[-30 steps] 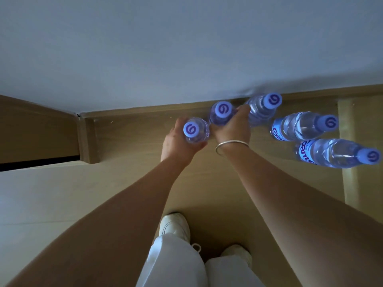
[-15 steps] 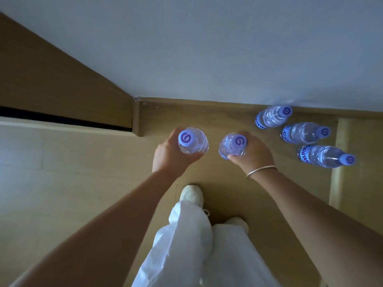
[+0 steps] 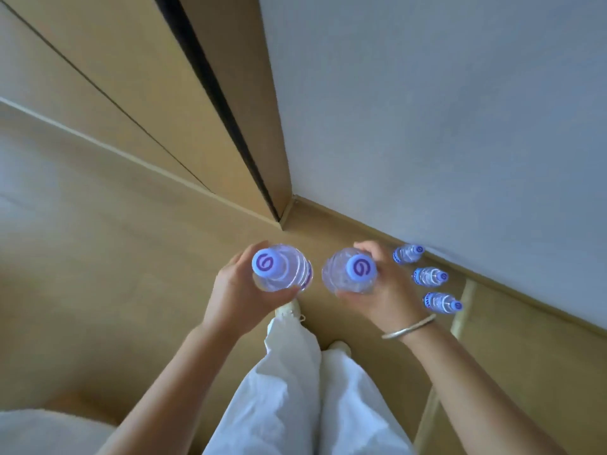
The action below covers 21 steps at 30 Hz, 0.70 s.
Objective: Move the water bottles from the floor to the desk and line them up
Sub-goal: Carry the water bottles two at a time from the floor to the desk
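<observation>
3 bottles (image 3: 429,276) on floor (image 3: 361,231) by wall (image 3: 460,126), beside right hand (image 3: 384,297).

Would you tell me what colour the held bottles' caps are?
Pale blue caps with a purple swirl, clearest in the head view.

floor bottles (image 3: 428,276): labels too small | forearms: cut by bottom edge

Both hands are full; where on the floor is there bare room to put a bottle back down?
Bare wooden floor lies left of the left hand, bordered by the cabinet base. More lies right of the pale floor strip. It is crowded along the grey wall, where three clear blue-capped bottles stand beside the right hand.
</observation>
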Each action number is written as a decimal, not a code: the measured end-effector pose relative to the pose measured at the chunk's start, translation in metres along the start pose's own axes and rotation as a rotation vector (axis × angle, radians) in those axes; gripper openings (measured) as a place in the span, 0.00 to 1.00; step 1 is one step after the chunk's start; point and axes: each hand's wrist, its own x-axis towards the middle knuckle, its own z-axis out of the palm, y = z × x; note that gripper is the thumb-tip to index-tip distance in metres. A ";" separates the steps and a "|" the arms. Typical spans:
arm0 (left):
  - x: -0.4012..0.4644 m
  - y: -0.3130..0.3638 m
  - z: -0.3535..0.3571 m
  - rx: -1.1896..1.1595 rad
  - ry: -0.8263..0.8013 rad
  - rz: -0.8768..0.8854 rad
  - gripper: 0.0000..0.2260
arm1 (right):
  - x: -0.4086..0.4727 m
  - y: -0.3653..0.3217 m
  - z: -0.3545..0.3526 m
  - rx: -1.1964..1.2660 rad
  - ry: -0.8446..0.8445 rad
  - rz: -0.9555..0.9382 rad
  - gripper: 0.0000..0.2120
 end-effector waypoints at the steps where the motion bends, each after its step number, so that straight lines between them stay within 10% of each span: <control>1: -0.016 0.009 -0.020 -0.013 0.048 0.006 0.28 | -0.012 -0.025 -0.003 0.010 -0.010 -0.031 0.21; 12: -0.140 0.019 -0.232 -0.092 0.607 0.001 0.20 | -0.065 -0.282 0.038 -0.010 -0.210 -0.596 0.18; 21: -0.169 -0.084 -0.394 0.094 0.665 -0.148 0.27 | -0.063 -0.406 0.197 -0.074 -0.297 -0.707 0.26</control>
